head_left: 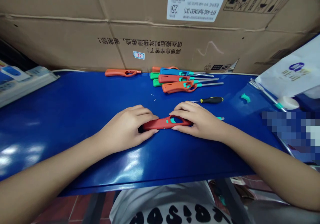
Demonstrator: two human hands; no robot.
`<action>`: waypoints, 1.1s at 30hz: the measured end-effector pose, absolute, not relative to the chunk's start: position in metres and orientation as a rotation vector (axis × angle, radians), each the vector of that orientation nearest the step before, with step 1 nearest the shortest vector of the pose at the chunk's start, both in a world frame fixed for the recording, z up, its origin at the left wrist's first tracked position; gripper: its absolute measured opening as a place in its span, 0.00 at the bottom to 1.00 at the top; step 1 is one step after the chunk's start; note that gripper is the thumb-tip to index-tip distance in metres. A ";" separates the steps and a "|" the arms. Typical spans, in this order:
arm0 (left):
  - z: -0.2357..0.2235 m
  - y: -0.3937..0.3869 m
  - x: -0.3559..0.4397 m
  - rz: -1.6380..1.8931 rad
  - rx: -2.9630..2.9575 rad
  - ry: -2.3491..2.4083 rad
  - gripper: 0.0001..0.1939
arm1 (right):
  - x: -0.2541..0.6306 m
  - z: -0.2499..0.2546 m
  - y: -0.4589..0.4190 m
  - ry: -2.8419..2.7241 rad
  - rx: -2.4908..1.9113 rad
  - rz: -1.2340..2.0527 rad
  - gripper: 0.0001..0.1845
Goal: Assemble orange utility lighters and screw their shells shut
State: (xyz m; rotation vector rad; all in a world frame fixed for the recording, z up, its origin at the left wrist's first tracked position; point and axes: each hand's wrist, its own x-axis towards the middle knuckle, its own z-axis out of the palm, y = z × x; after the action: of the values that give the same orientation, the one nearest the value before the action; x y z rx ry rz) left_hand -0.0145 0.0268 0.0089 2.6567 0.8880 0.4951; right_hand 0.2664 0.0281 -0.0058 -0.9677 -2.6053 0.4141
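Observation:
A red lighter [160, 123] with a teal trigger lies level between my hands, low over the blue table. My left hand [130, 125] closes round its handle end, thumb on the near side and fingers on the far side. At the trigger end, my right hand [193, 120] grips the body the same way. Past the right hand a teal and metal tip [221, 118] shows; whether it joins the red lighter is hidden. Behind the right hand lies a screwdriver [212, 100] with a black and yellow handle, its shaft partly covered by the fingers.
Several long-necked lighters [178, 86] are piled against a big cardboard box [75, 44]. An orange lighter casing [120, 72] lies left of them. Two tiny pins [153, 97] sit mid-table. To the right are a teal trigger piece [245, 98], a metal tube [265, 92] and a white bag [295, 67].

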 end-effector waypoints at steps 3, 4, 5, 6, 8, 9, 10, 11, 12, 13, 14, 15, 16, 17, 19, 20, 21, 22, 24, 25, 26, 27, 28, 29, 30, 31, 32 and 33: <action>0.010 0.026 -0.014 0.452 2.660 0.917 0.11 | 0.266 -0.006 0.028 -2.604 -0.988 0.424 0.18; 0.010 0.026 -0.015 0.451 2.656 0.925 0.11 | 0.267 -0.006 0.028 -2.604 -0.991 0.428 0.18; 0.010 0.026 -0.015 0.452 2.652 0.930 0.11 | 0.267 -0.006 0.028 -2.604 -0.991 0.431 0.18; 0.010 0.025 -0.015 0.453 2.649 0.931 0.11 | 0.267 -0.006 0.028 -2.605 -0.988 0.431 0.18; 0.009 0.025 -0.015 0.459 2.643 0.931 0.11 | 0.268 -0.006 0.029 -2.607 -0.979 0.431 0.18; 0.009 0.025 -0.015 0.460 2.642 0.929 0.11 | 0.268 -0.006 0.029 -2.606 -0.976 0.431 0.18; 0.009 0.025 -0.015 0.462 2.641 0.926 0.11 | 0.268 -0.006 0.029 -2.605 -0.974 0.430 0.18; 0.009 0.025 -0.014 0.461 2.638 0.924 0.11 | 0.268 -0.006 0.029 -2.605 -0.975 0.430 0.18; 0.009 0.025 -0.014 0.461 2.635 0.925 0.11 | 0.268 -0.005 0.029 -2.605 -0.976 0.430 0.18; 0.009 0.025 -0.014 0.463 2.631 0.926 0.11 | 0.268 -0.005 0.029 -2.605 -0.976 0.433 0.18; 0.009 0.025 -0.014 0.465 2.626 0.928 0.11 | 0.268 -0.005 0.029 -2.605 -0.976 0.436 0.18; 0.009 0.025 -0.014 0.468 2.620 0.932 0.11 | 0.268 -0.005 0.029 -2.605 -0.977 0.443 0.18; 0.009 0.025 -0.014 0.472 2.612 0.937 0.11 | 0.268 -0.005 0.028 -2.602 -0.979 0.449 0.18; 0.009 0.025 -0.014 0.477 2.605 0.939 0.11 | 0.268 -0.005 0.028 -2.598 -0.981 0.456 0.18; 0.008 0.025 -0.013 0.493 2.592 0.944 0.11 | 0.268 -0.004 0.028 -2.590 -0.986 0.470 0.17; 0.007 0.025 -0.013 0.499 2.587 0.946 0.11 | 0.268 -0.004 0.028 -2.585 -0.986 0.476 0.17; 0.007 0.025 -0.013 0.506 2.583 0.948 0.11 | 0.268 -0.004 0.028 -2.582 -0.985 0.481 0.17; 0.007 0.024 -0.013 0.509 2.578 0.953 0.11 | 0.268 -0.004 0.028 -2.579 -0.984 0.484 0.17; 0.006 0.024 -0.013 0.506 2.565 0.968 0.11 | 0.268 -0.004 0.028 -2.574 -0.982 0.491 0.17; 0.005 0.024 -0.013 0.504 2.558 0.977 0.11 | 0.268 -0.005 0.028 -2.571 -0.984 0.495 0.17; 0.005 0.023 -0.013 0.503 2.550 0.988 0.11 | 0.268 -0.005 0.028 -2.567 -0.987 0.499 0.17; 0.005 0.023 -0.013 0.500 2.544 1.001 0.11 | 0.268 -0.005 0.028 -2.562 -0.991 0.503 0.17; 0.004 0.022 -0.012 0.499 2.541 1.012 0.12 | 0.267 -0.005 0.028 -2.556 -0.995 0.507 0.17; 0.004 0.022 -0.012 0.498 2.542 1.019 0.12 | 0.267 -0.006 0.028 -2.551 -0.998 0.509 0.17; 0.004 0.022 -0.011 0.497 2.545 1.026 0.13 | 0.267 -0.006 0.028 -2.549 -1.003 0.506 0.17; 0.004 0.022 -0.011 0.498 2.550 1.029 0.13 | 0.267 -0.006 0.027 -2.548 -1.006 0.500 0.17; 0.004 0.022 -0.011 0.501 2.553 1.029 0.13 | 0.267 -0.006 0.027 -2.548 -1.008 0.491 0.17; 0.004 0.021 -0.011 0.506 2.555 1.030 0.13 | 0.267 -0.006 0.027 -2.548 -1.010 0.483 0.17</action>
State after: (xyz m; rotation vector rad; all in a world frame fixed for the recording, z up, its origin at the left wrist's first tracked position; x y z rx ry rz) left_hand -0.0106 0.0214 0.0045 2.5546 1.0301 0.5064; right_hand 0.2670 0.0268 -0.0060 -1.0100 -2.5484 0.4828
